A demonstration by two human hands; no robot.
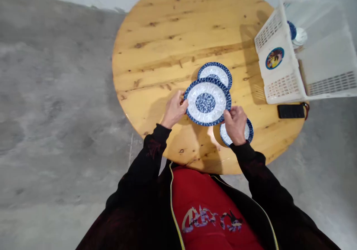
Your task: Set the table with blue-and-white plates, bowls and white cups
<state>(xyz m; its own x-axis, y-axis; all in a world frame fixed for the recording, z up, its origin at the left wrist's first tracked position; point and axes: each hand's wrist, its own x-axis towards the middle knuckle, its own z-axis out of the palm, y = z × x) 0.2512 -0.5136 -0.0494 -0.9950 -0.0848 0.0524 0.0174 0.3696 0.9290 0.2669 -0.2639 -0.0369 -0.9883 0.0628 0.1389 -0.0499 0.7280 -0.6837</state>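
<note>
A blue-and-white plate [205, 102] is held between my two hands above the wooden table. My left hand [176, 109] grips its left rim, thumb on top. At the lower right rim, my right hand [235, 123] pinches it in the same way. Behind the held plate lies a second blue-rimmed plate [216, 71], its near part covered. A third, similar plate [249, 131] lies under my right hand and wrist, which hide much of it.
The round wooden table [156, 38] has a white plastic basket [287, 75] at its right, with some blue and white items [299, 37] inside. A black phone [291, 111] lies near the right edge. Concrete floor [55, 112] surrounds the table.
</note>
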